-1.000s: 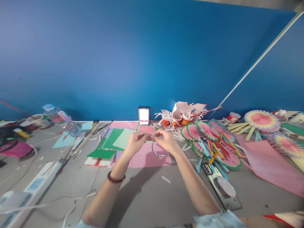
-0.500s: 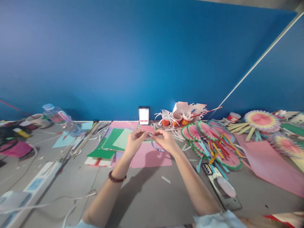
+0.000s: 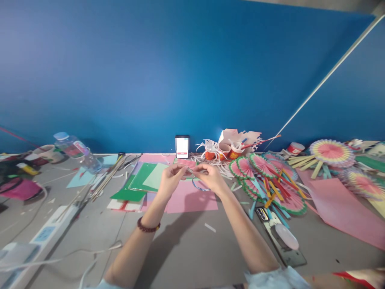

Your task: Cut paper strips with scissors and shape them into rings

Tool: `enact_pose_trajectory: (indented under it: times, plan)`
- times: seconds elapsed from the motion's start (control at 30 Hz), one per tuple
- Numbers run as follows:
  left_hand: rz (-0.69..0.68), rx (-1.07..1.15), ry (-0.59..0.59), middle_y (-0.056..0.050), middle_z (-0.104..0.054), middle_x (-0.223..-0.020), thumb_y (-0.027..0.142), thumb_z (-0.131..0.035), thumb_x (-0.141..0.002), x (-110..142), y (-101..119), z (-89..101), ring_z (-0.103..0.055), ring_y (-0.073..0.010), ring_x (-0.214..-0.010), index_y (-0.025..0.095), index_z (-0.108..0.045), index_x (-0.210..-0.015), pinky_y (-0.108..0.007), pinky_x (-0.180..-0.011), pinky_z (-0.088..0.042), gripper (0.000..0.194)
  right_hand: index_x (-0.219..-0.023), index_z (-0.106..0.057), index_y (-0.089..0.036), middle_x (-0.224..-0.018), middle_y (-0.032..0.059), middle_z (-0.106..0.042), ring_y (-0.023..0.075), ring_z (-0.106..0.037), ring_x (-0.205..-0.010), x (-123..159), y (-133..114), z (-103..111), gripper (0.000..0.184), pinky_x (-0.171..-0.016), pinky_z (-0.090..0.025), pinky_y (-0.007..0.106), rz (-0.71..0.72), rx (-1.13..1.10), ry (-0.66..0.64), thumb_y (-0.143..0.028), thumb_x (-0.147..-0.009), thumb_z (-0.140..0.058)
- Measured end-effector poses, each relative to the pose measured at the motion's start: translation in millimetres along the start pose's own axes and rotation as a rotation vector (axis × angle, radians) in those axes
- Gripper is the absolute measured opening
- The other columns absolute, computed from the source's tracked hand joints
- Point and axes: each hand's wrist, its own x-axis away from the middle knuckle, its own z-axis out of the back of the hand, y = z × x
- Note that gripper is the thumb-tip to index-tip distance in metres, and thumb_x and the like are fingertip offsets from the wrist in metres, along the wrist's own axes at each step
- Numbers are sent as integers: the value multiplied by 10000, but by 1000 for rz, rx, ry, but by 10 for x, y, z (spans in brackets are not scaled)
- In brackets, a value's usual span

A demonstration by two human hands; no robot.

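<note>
My left hand (image 3: 173, 176) and my right hand (image 3: 209, 176) meet above the pink paper (image 3: 192, 200), thumbs and forefingers pinched close together. Between the fingertips is something small and pale, too thin to make out. Just behind them lies a pleated pink-striped paper (image 3: 186, 162) with a green edge, partly hidden by the fingers. Below my right hand a thin blue-and-white ring (image 3: 200, 186), like a tape roll, shows in part. Left of my left hand are green sheets (image 3: 141, 178) and a pale green sheet (image 3: 155, 180).
Finished paper fans (image 3: 261, 168) with coloured strips lie to the right, near a phone (image 3: 282, 241). Behind stand a propped phone (image 3: 182, 147) and paper cups (image 3: 236, 150). Leftward are wooden sticks (image 3: 108, 178), a bottle (image 3: 80, 150) and a power strip (image 3: 45, 237).
</note>
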Motion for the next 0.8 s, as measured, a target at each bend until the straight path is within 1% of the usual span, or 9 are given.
enact_pose_trajectory:
  times: [0.1,0.23,0.3,0.37,0.47,0.53,0.7,0.8]
  plan:
    - [-2,-13,-6,-88,-737,-783,478,-705,-707,2,10,1,-713,-230,-754,155,-667,-769,-243,-580,-510,331,-801,-661,-189,-789,11,-665,125,-559,-625,7,-11,-2,187,-629,-460,264,4,-25,-8,-355,-714,-660]
    - [3,-8,-2,-85,-735,-756,475,-709,-699,-6,-2,-1,-713,-229,-739,153,-662,-760,-239,-564,-504,331,-876,-610,-190,-793,11,-628,142,-580,-694,9,-22,-9,257,-648,-470,263,14,-115,16,-339,-679,-683]
    - [5,-6,1,-84,-735,-747,480,-710,-695,-10,-7,-2,-713,-230,-723,153,-659,-755,-240,-554,-502,337,-868,-598,-188,-799,13,-618,143,-579,-712,9,-31,-11,258,-646,-465,258,36,-118,17,-331,-671,-683]
    - [4,-10,2,-85,-735,-744,492,-712,-689,-11,-3,-3,-714,-233,-715,153,-657,-753,-244,-551,-504,349,-843,-602,-187,-809,14,-618,128,-554,-661,13,-48,-12,232,-615,-451,252,41,-87,9,-343,-683,-665]
    - [6,-16,-4,-92,-737,-755,509,-713,-681,-4,18,-7,-714,-240,-722,155,-654,-755,-256,-563,-512,367,-846,-608,-192,-806,6,-620,94,-465,-542,27,-72,-8,229,-530,-405,233,39,-40,10,-363,-700,-648]
    - [8,-12,-12,-96,-739,-769,515,-711,-683,3,29,-10,-714,-242,-734,156,-653,-760,-261,-578,-515,371,-852,-606,-195,-802,3,-622,82,-421,-507,36,-75,-2,222,-492,-373,222,44,-18,7,-362,-711,-640]
    - [-2,11,-41,-90,-742,-785,503,-685,-717,1,10,-13,-714,-226,-748,156,-658,-764,-248,-598,-503,351,-901,-600,-199,-794,-4,-614,78,-417,-497,34,-36,17,221,-471,-351,212,47,-19,-24,-353,-743,-601]
    - [22,55,-7,-78,-730,-708,537,-667,-710,-22,5,2,-707,-218,-673,153,-645,-739,-253,-564,-497,386,-910,-593,-196,-828,-4,-612,67,-394,-476,24,-20,17,222,-467,-342,215,41,-15,-26,-328,-732,-590]
